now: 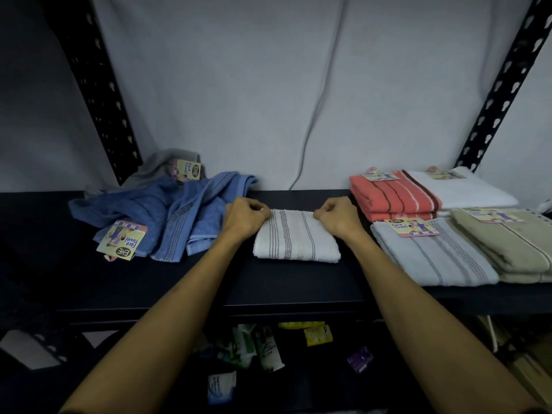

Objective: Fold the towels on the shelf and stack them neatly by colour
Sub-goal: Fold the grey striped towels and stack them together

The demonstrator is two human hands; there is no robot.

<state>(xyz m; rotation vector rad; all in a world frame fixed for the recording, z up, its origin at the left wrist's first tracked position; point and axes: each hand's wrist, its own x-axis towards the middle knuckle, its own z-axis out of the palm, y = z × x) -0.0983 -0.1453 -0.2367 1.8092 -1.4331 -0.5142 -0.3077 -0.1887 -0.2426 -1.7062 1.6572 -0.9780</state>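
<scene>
Head view: dark shelf (pixel 298 282), grey wall behind, white striped towel (pixel 295 239) folded at centre.
I see the left hand (pixel 245 218) and right hand (pixel 339 218) each pinching its far corners; left of it the blue towels (pixel 167 213) lie crumpled, right of it the orange (pixel 391 198), grey (pixel 433 258) and beige (pixel 507 243) towels sit folded.

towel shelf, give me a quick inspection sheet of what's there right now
surface: dark shelf, bare at the front.
job's things: white striped towel folded at centre; blue towels and a grey towel unfolded on the left; orange, white, light grey and beige towels folded on the right.
clutter: small packets below the shelf.
hands: left hand and right hand pinch the striped towel's far edge.
cables: grey cable down the back wall.
surroundings: black slotted uprights.
</scene>
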